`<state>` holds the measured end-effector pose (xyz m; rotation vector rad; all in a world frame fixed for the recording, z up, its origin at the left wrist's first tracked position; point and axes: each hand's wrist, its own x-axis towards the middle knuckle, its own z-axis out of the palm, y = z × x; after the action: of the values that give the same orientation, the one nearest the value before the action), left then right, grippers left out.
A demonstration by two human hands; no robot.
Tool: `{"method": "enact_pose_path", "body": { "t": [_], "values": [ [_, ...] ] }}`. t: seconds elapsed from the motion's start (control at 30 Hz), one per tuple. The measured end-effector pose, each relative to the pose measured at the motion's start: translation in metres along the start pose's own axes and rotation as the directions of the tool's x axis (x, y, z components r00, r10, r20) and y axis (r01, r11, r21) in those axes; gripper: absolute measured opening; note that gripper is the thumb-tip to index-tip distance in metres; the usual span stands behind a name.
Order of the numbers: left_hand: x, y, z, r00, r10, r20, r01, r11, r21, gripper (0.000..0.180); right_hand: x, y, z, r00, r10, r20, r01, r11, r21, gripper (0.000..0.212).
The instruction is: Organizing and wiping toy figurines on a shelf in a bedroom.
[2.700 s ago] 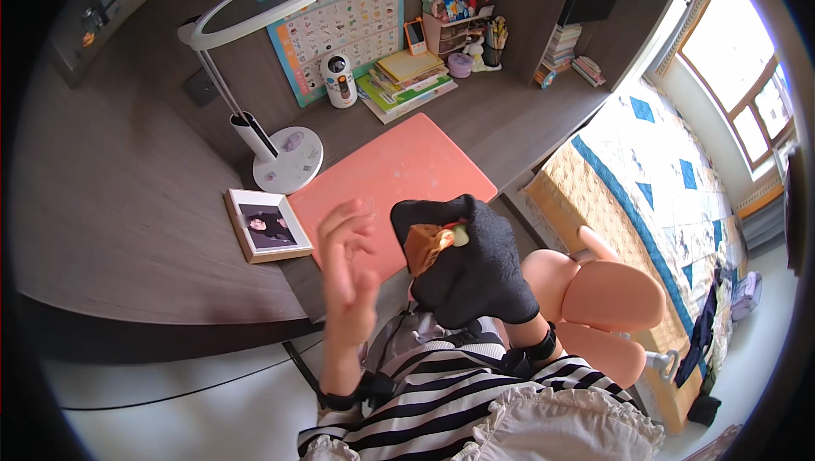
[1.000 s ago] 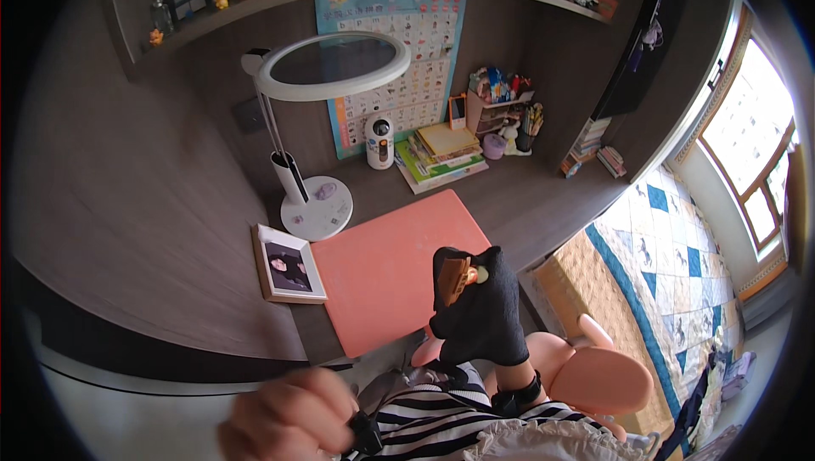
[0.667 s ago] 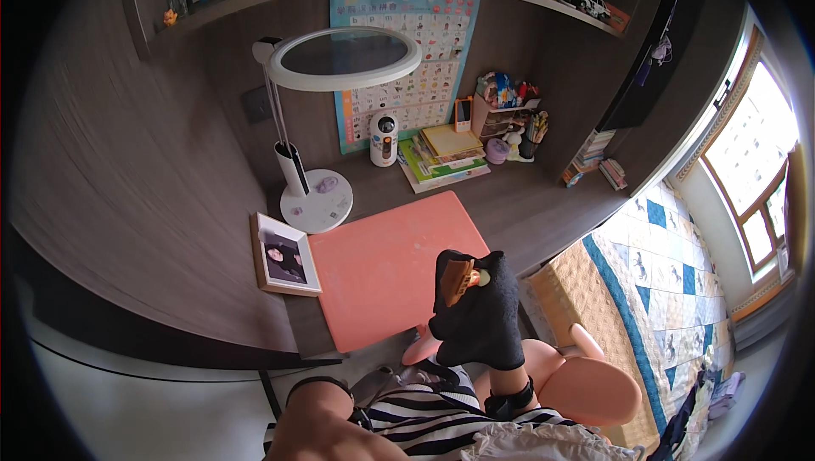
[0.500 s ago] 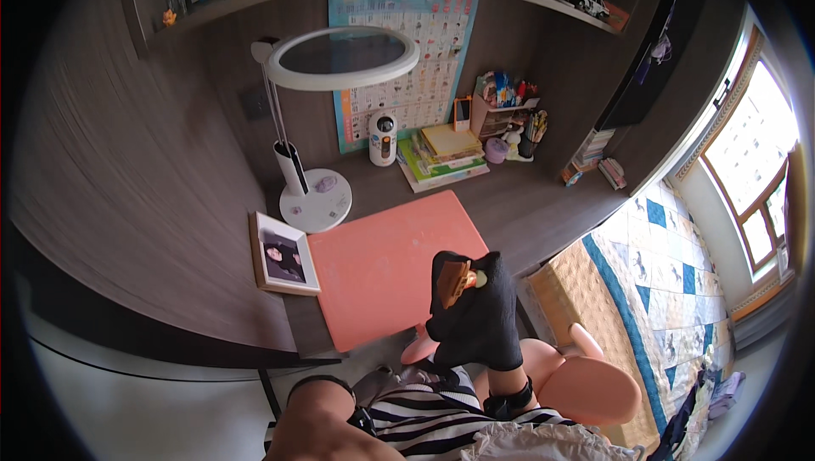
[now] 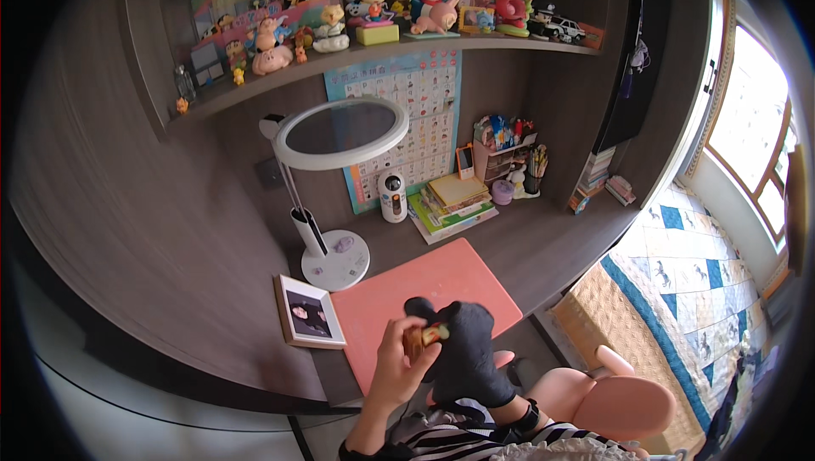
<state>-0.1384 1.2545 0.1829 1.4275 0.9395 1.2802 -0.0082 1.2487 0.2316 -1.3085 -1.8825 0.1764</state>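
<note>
My left hand (image 5: 397,366) is raised over the near side of the pink desk mat (image 5: 424,291). Its thumb and fingers pinch a small brown figurine (image 5: 416,340) with red and yellow-green parts. Against the figurine's right side rests a black cloth covering (image 5: 467,351), glove-like, that hides my right hand (image 5: 463,368) down to the wrist. A black band circles that wrist. The right fingers cannot be made out under the cloth. Part of the figurine is hidden by the left fingers.
A framed photo (image 5: 307,317) and a white ring-headed lamp (image 5: 340,259) stand left of the mat. Behind are a white rounded device (image 5: 392,198) and stacked books (image 5: 454,206). Figurines (image 5: 373,7) line the shelf (image 5: 340,60) above. A pink chair (image 5: 628,406) stands near right.
My left hand has risen from the lower edge and taken hold of the figurine, which was against the black cloth. The view has tilted up, showing more of the shelf.
</note>
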Motion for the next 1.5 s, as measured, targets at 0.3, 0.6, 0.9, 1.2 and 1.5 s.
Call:
{"method": "enact_pose_path", "body": {
  "t": [0.3,0.6,0.9,1.2,1.5],
  "values": [
    [-0.002,-0.015,0.007,0.980,-0.043,-0.196,0.045,0.999,0.004,0.016,-0.005,0.005,0.007,0.916,0.045,0.399,0.027,0.984,-0.173,0.025],
    [-0.002,-0.018,0.011,0.989,-0.008,-0.151,0.012,1.000,0.027,0.021,-0.010,0.019,0.010,0.997,-0.049,-0.066,0.062,0.976,0.211,0.028],
    [0.000,-0.012,0.016,0.985,0.151,-0.082,-0.141,0.984,0.112,0.023,-0.010,0.023,0.004,0.969,0.036,0.244,-0.017,0.997,-0.078,0.040],
    [0.000,-0.013,0.011,0.986,0.139,-0.097,-0.127,0.985,0.119,0.023,-0.004,0.023,0.003,0.941,-0.020,0.339,0.060,0.992,-0.107,0.028],
    [-0.001,-0.019,0.009,0.995,0.050,-0.090,-0.048,0.999,0.020,0.023,0.000,0.028,-0.004,0.944,-0.308,0.118,0.271,0.928,0.255,0.031]
  ]
}}
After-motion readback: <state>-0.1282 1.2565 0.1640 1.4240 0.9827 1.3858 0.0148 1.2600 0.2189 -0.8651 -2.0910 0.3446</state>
